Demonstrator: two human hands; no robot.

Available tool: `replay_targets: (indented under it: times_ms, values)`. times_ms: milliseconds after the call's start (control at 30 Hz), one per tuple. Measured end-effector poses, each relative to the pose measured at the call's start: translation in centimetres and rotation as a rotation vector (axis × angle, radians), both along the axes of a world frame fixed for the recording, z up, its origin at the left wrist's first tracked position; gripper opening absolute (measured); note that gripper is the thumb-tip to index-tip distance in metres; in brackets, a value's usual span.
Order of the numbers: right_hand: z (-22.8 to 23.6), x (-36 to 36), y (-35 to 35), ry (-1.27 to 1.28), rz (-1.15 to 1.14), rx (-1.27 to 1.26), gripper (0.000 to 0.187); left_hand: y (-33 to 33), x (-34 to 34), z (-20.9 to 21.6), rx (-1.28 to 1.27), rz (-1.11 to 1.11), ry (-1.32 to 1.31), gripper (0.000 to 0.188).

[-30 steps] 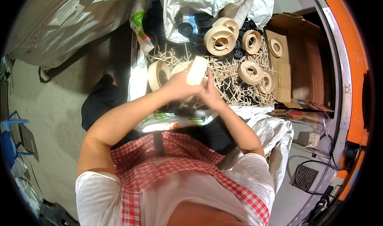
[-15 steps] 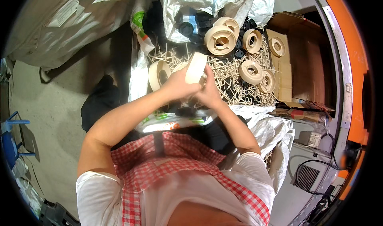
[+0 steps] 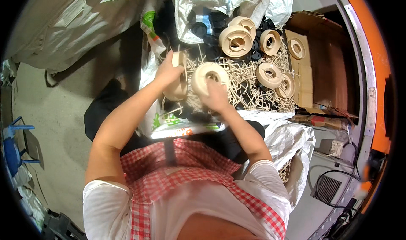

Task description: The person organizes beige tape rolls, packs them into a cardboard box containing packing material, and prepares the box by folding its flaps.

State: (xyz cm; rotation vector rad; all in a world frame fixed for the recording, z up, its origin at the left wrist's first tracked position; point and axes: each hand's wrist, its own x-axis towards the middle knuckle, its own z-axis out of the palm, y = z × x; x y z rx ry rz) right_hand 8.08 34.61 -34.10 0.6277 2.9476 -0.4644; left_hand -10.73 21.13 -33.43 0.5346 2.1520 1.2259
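Note:
My left hand (image 3: pixel 168 72) is closed on a cream plastic ring (image 3: pixel 179 63), which it holds on edge at the left of the work surface. Just below it, another cream ring (image 3: pixel 176 92) leans partly behind my hand and wrist. My right hand (image 3: pixel 216 97), a little blurred, has its fingers in the hole of a wide cream ring (image 3: pixel 198 80) and grips its near side. This ring's flat face is turned up. Thin beige sticks (image 3: pixel 243 81) lie loose beneath and around the rings.
Several more cream rings (image 3: pixel 235 41) rest to the right among black round caps (image 3: pixel 199 29). An open cardboard box (image 3: pixel 325 66) stands at the right. White plastic sacking (image 3: pixel 220 3) drapes over the far side. A grey machine casing (image 3: pixel 304 189) sits at lower right.
My hands have moved apart. Both were on one tilted ring; now my left hand has gone left to another ring, and the right keeps a ring lowered face up.

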Motion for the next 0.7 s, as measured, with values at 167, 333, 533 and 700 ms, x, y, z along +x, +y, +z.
replay_targets:
  times_ms: [167, 333, 533, 700]
  values:
    - [6.2, 3.6, 3.8, 0.598, -0.673, -0.846, 0.048, 0.7, 0.4, 4.1, -0.374, -0.285, 0.27, 0.075]
    - [10.8, -1.2, 1.7, 1.034, -0.73, -1.882, 0.057, 1.8, 1.4, 5.1, 0.365, -0.067, -0.329, 0.051]
    - [-2.4, -8.9, 9.1, 0.783, -0.373, -1.232, 0.043, 1.6, -0.4, 10.0, 0.817, 0.173, -0.893, 0.034]
    - [-2.9, -11.4, 10.5, 0.129, 0.163, 0.325, 0.026, 1.6, -0.7, 9.6, 0.831, 0.218, -0.785, 0.043]
